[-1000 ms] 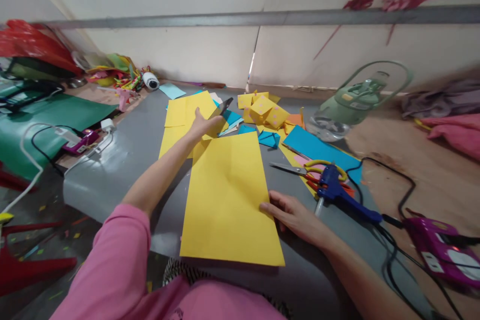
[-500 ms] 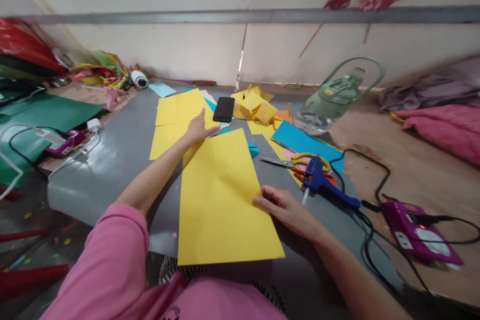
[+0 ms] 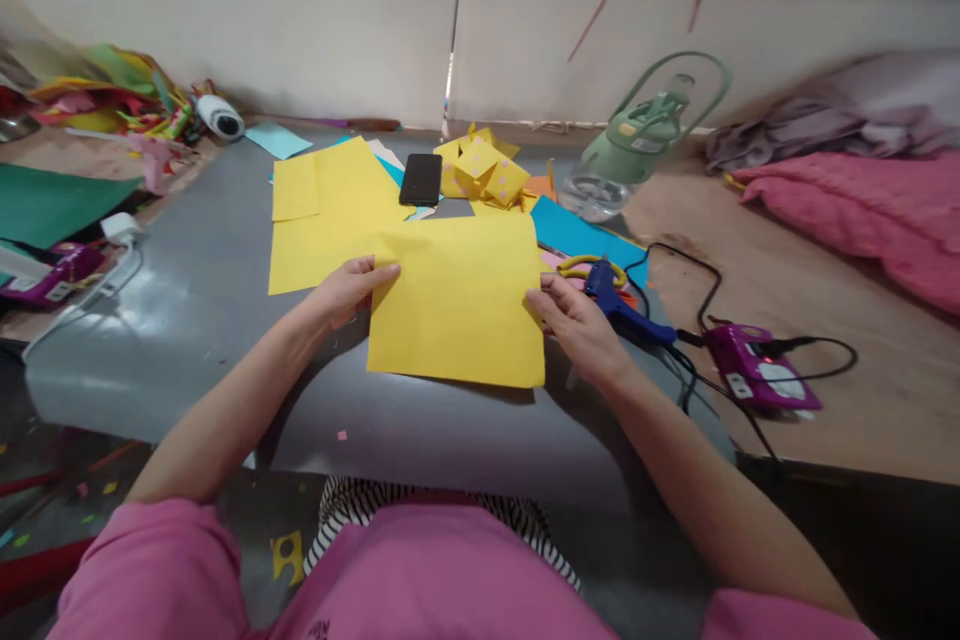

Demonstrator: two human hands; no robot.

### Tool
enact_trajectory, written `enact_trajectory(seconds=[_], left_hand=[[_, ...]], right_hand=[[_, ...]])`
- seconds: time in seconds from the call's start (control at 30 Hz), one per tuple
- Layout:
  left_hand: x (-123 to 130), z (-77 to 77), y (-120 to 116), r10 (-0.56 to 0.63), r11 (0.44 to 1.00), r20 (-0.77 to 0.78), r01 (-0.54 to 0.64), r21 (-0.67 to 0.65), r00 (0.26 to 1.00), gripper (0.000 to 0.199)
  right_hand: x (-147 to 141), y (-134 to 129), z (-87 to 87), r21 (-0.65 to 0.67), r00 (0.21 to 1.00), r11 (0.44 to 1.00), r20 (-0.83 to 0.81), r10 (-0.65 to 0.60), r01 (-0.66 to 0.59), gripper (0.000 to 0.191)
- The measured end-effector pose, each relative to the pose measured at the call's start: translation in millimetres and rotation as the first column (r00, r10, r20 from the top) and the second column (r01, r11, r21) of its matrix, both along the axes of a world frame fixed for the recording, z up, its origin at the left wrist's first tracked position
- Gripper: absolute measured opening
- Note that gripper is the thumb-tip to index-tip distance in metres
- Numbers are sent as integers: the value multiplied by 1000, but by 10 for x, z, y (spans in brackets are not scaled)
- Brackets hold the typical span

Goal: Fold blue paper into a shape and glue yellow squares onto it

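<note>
Between my hands is a yellow sheet of paper [image 3: 457, 305], held a little above the grey table cover [image 3: 202, 320]. My left hand [image 3: 349, 288] pinches its left edge near the upper corner, thumb on top. At the right edge, my right hand [image 3: 574, 320] grips it between thumb and fingers. Behind the held sheet lies another yellow sheet [image 3: 300, 250] with a smaller yellow piece [image 3: 295, 188] on it. Just right of my right hand is a blue glue gun [image 3: 619, 300], partly covering yellow-handled scissors [image 3: 574, 265].
A black phone [image 3: 421, 180] lies beside folded yellow polka-dot paper [image 3: 484, 168]. Blue paper [image 3: 585, 235] and a green-topped bottle [image 3: 634, 145] stand to the right. A purple power strip [image 3: 757, 370] trails black cables. A white camera [image 3: 220, 117] sits at back left.
My left hand has come back from the far yellow sheet and taken the near sheet's left edge. That sheet now looks shorter and sits farther back. The view has shifted.
</note>
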State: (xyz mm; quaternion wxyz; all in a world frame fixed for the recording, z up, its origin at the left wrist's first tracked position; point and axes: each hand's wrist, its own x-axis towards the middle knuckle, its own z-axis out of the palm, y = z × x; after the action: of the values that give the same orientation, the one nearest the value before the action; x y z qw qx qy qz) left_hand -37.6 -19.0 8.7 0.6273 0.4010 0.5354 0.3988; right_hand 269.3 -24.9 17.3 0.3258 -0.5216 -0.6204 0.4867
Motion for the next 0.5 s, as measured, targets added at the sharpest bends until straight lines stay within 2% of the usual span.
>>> enact_trajectory(seconds=[0.07, 0.13, 0.2, 0.27, 0.3, 0.37, 0.43, 0.5], left_hand=[[61, 27, -25, 54, 998, -14, -54, 15, 998, 28], [91, 42, -68, 89, 996, -32, -88, 30, 996, 27], [106, 38, -124, 104, 993, -17, -103, 49, 994, 30], [113, 20, -179, 110, 993, 6, -110, 31, 994, 33], [110, 11, -206, 118, 993, 13, -118, 12, 993, 35], [75, -2, -276, 140, 990, 3, -140, -17, 990, 41], [-9, -5, -394, 147, 989, -61, -148, -16, 987, 50], [-132, -1, -583, 142, 990, -210, -138, 38, 967, 64]], right_hand=[[69, -52, 20, 93, 990, 996, 140, -10, -3, 68], [126, -158, 16, 289, 935, 952, 354, -11, -98, 79], [124, -290, -21, 452, 826, 829, 563, 21, -329, 80], [43, -409, -85, 472, 703, 681, 706, 88, -559, 79], [-19, -452, -121, 462, 656, 629, 747, 104, -626, 78], [-151, -498, -185, 478, 624, 578, 778, 72, -662, 64], [-238, -503, -226, 514, 642, 566, 766, 35, -644, 35], [-240, -499, -244, 544, 681, 561, 730, 49, -624, 30]])
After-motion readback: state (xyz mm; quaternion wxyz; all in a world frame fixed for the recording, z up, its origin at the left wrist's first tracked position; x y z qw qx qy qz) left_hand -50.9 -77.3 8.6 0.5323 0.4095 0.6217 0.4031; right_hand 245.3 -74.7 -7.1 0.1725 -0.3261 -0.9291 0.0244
